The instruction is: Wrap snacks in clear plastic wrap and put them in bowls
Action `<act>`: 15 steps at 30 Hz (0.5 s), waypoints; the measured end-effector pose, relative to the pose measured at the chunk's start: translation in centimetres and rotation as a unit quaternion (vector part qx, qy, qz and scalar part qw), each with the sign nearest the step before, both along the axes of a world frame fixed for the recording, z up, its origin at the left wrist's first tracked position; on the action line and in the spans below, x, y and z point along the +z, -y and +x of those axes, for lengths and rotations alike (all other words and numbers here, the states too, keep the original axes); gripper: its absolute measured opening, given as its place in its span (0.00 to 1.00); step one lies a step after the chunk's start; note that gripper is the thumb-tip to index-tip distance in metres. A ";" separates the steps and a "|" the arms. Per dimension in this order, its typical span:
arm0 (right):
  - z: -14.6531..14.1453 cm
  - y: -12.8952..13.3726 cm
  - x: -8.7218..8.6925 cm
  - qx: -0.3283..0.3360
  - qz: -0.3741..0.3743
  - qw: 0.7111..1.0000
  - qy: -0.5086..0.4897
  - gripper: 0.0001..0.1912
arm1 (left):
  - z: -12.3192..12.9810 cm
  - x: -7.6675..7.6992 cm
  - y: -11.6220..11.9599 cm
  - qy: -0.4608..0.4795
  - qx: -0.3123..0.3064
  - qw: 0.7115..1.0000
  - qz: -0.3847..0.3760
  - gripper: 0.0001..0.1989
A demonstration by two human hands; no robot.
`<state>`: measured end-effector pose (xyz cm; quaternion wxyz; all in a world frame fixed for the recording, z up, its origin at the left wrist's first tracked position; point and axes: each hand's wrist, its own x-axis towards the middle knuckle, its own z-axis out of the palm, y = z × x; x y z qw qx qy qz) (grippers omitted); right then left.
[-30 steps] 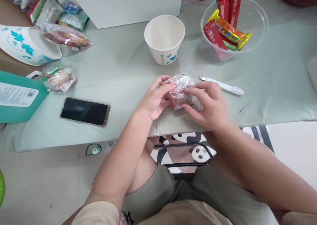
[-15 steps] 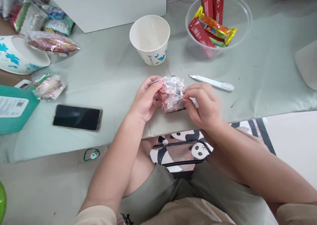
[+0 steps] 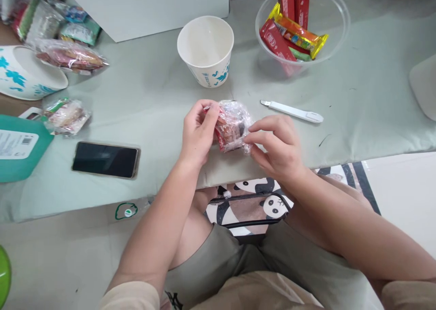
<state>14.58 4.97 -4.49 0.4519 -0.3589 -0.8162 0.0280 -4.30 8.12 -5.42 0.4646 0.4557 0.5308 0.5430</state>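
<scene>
My left hand (image 3: 200, 130) is closed around the left side of a red snack packet (image 3: 227, 127) in crinkled clear plastic wrap (image 3: 235, 106). Thumb on top, its other fingers are partly hidden by the packet. At the right edge of the wrap, the bent fingertips of my right hand (image 3: 277, 144) pinch the loose plastic. Just beyond the right hand lies a white utility knife (image 3: 292, 111), its tip pointing left. A white paper cup (image 3: 205, 51) with blue print stands upright behind the packet.
A clear plastic bowl (image 3: 335, 44) holds red and yellow wrapped snacks. Another paper cup (image 3: 32, 76) lies on its side at left, near bagged snacks (image 3: 71, 57). A phone (image 3: 106, 159), a small wrapped snack (image 3: 67, 117) and a green container (image 3: 20, 148) are on the cloth-covered table.
The packet has turned in my left hand, showing more of its brownish-red face. My right fingertips have shifted slightly left and spread a little along the wrap's edge.
</scene>
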 end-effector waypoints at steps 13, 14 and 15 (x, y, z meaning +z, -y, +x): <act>-0.6 1.6 0.3 0.048 0.043 0.998 0.017 0.07 | -2.4 -1.0 -1.2 0.108 0.099 0.988 -0.041 0.19; -0.9 1.9 0.2 0.062 0.042 0.997 0.025 0.06 | -2.5 -1.0 -1.3 0.109 0.093 0.989 -0.045 0.19; -1.2 2.2 0.1 0.080 0.035 0.996 0.036 0.06 | -2.5 -0.9 -1.3 0.107 0.087 0.989 -0.051 0.20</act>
